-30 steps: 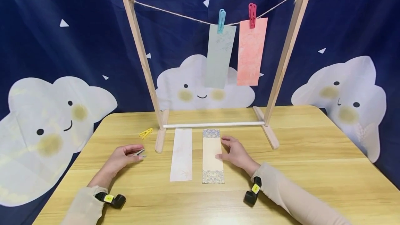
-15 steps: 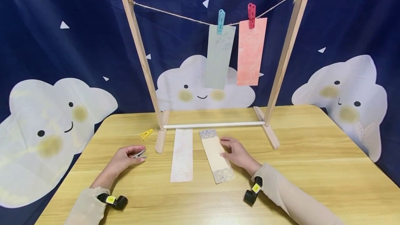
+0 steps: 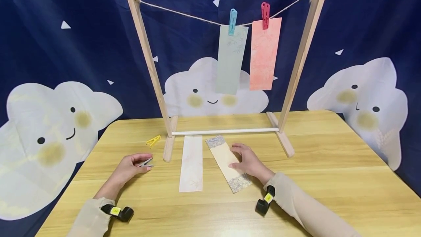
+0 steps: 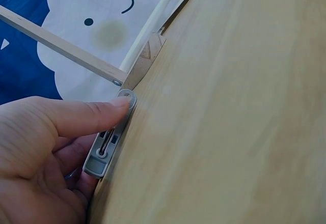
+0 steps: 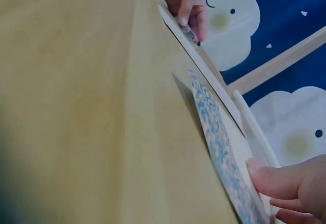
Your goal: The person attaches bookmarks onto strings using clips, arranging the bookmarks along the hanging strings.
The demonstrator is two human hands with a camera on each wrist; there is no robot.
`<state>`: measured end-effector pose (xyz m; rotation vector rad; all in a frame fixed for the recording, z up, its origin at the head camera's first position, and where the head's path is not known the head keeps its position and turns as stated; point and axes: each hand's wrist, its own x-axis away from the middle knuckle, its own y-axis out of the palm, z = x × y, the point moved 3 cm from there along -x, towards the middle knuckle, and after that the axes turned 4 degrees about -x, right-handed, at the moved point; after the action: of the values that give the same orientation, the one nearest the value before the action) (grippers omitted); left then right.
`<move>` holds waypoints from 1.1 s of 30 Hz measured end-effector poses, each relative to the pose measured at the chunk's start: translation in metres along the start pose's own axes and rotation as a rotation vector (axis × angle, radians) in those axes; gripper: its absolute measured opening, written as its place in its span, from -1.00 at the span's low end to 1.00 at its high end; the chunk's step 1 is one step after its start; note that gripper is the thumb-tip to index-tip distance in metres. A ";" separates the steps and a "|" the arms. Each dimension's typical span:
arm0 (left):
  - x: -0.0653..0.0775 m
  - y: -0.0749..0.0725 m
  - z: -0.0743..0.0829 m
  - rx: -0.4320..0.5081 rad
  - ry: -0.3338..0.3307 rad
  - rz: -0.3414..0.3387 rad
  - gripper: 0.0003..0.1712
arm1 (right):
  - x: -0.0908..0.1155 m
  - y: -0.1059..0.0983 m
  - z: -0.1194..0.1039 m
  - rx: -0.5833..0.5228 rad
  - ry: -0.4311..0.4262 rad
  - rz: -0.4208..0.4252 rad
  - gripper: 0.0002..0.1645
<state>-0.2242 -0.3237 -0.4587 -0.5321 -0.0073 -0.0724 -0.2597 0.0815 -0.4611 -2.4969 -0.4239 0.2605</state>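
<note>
A navy cloud-print curtain (image 3: 98, 50) hangs at 12 o'clock, beyond the wood-grain table (image 3: 335, 149) and its wooden frame (image 3: 150, 65). Toward 5 o'clock, the right hand (image 3: 248, 160) pinches the blue-bordered card (image 3: 225, 159) between thumb and fingers; at 8, the left hand (image 3: 128, 165) pinches a grey clip (image 4: 109, 138). Only the right wrist view shows the card's bordered end raised above its shadow; only the left, the clip's metal spring.

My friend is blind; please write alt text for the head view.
A person's right grip holds a slanted cream strip with patterned ends, while the left grip pinches a grey clothespin. A white strip and a yellow clothespin lie on the table. Behind, a green strip and a pink strip hang clipped to a string on a wooden frame.
</note>
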 end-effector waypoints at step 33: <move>0.001 -0.006 0.002 0.016 -0.030 0.072 -0.42 | -0.005 -0.013 0.004 -0.081 0.121 0.103 -0.70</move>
<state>-0.2237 -0.3280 -0.4543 -0.5172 -0.0183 0.0063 -0.2688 0.0924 -0.4562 -2.6009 -0.2612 0.1336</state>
